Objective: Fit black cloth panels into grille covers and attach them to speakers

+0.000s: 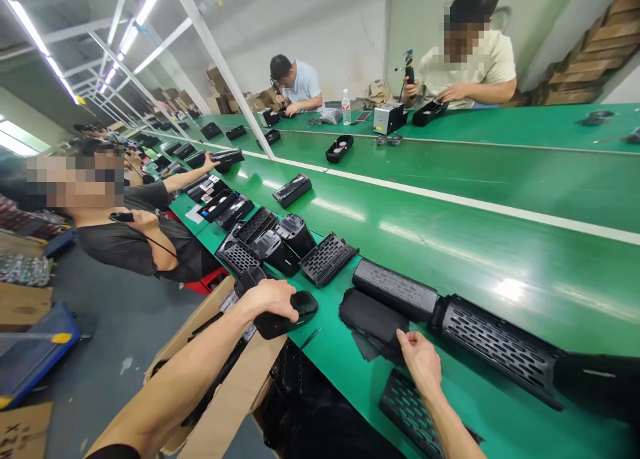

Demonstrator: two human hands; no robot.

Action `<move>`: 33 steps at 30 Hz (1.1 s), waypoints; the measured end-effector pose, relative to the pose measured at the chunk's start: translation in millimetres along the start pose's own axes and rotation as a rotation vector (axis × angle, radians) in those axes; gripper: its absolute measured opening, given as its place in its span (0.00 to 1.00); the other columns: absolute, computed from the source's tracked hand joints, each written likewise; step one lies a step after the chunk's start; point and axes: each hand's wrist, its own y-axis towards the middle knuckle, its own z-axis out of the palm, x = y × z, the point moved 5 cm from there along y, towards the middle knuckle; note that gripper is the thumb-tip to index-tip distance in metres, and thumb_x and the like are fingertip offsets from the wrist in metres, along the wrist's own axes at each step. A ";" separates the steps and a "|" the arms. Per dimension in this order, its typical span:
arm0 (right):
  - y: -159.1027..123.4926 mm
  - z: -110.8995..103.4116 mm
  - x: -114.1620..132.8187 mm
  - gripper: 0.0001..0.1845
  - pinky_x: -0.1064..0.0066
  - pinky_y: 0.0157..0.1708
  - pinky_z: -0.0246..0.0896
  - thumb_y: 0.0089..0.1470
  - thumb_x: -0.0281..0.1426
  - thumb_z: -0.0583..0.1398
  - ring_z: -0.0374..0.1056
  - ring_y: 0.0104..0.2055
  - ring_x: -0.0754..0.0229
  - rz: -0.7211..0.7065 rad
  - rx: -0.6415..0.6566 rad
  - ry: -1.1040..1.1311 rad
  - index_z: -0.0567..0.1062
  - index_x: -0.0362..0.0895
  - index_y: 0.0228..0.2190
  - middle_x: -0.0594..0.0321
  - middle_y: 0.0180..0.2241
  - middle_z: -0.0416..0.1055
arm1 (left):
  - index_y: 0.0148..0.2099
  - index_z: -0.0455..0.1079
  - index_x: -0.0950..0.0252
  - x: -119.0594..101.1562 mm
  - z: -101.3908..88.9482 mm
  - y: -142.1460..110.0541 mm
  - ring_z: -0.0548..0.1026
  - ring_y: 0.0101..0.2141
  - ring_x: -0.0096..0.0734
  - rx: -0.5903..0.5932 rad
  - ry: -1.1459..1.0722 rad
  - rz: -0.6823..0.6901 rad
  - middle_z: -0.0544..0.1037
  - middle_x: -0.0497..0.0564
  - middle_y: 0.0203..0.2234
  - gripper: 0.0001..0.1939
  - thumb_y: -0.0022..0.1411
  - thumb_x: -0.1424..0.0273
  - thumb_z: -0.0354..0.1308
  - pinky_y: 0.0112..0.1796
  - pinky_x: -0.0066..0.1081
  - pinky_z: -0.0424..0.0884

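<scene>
Black cloth [373, 316]: one, edge pinched by right hand [421, 360]; left hand [274, 300] gripping one black casing [306, 306].

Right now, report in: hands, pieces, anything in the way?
Left hand holding black housing. Right hand pinching black fabric-like sheet. Perforated black panel close below right hand, partly hidden by that arm.

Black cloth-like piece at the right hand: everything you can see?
The black cloth-like piece is matte and soft-looking, its outline uneven, with a loose flap on its near side. It lies on the green tabletop, alongside a slotted black cover; contact between them is unclear. The right hand's grip pinches its right end. What is underneath can't be made out.
</scene>
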 end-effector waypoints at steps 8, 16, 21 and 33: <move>-18.3 -12.4 -9.0 0.34 0.52 0.42 0.64 0.61 0.53 0.48 0.75 0.48 0.32 -0.031 -0.037 -0.047 0.81 0.48 0.51 0.46 0.42 0.82 | 0.56 0.77 0.62 1.1 -7.8 4.3 0.77 0.52 0.63 -0.151 0.019 -0.081 0.80 0.66 0.51 0.38 0.63 0.38 0.49 0.49 0.50 0.72; -59.4 -31.3 5.4 0.32 0.53 0.48 0.65 0.57 0.57 0.50 0.73 0.48 0.39 -0.261 -0.215 0.154 0.80 0.45 0.38 0.46 0.53 0.74 | 0.56 0.75 0.66 -14.7 -25.4 -19.5 0.72 0.54 0.67 -0.461 0.023 -0.110 0.78 0.67 0.50 0.31 0.67 0.46 0.55 0.48 0.52 0.71; -101.8 -42.5 8.5 0.23 0.62 0.46 0.69 0.60 0.52 0.55 0.74 0.43 0.49 -0.431 -0.164 0.332 0.76 0.47 0.37 0.54 0.42 0.78 | 0.62 0.70 0.57 -85.1 -3.2 -20.0 0.72 0.58 0.46 -0.589 -0.613 0.343 0.77 0.54 0.58 0.23 0.67 0.60 0.57 0.59 0.44 0.67; -172.5 -20.9 -111.6 0.19 0.67 0.38 0.71 0.54 0.50 0.64 0.74 0.36 0.51 -0.135 -0.005 0.596 0.77 0.47 0.34 0.62 0.32 0.78 | 0.40 0.76 0.66 -231.2 187.5 27.2 0.75 0.32 0.34 0.337 -1.195 0.626 0.78 0.51 0.31 0.17 0.52 0.60 0.65 0.35 0.32 0.69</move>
